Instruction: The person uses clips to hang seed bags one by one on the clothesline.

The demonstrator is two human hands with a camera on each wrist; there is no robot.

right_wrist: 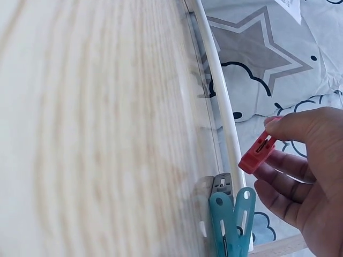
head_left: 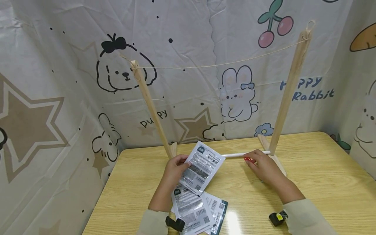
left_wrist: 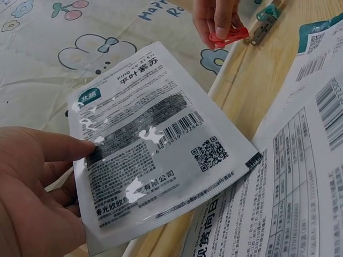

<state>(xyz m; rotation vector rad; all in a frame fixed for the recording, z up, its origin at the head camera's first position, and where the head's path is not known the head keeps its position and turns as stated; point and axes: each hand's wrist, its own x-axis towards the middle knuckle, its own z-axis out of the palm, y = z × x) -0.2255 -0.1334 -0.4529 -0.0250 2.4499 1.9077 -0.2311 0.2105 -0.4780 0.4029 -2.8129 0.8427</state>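
Note:
My left hand (head_left: 174,170) pinches a white printed seed packet (head_left: 202,166) by its left edge, thumb on the front. The packet is raised and tilted, its lower corner overlapping more packets (head_left: 194,210) lying on the table. My right hand (head_left: 262,165) pinches a red clothespin (right_wrist: 258,152) between thumb and fingers, close to a white rod (head_left: 235,155). In the right wrist view, a teal clothespin (right_wrist: 220,214) and a grey clothespin (right_wrist: 222,183) are beside that rod, below the red one.
Two wooden posts, a left one (head_left: 151,107) and a right one (head_left: 289,94), stand at the back of the table (head_left: 117,195). A thin string (head_left: 205,66) runs between their tops, sagging slightly. A patterned cloth (head_left: 188,39) hangs behind.

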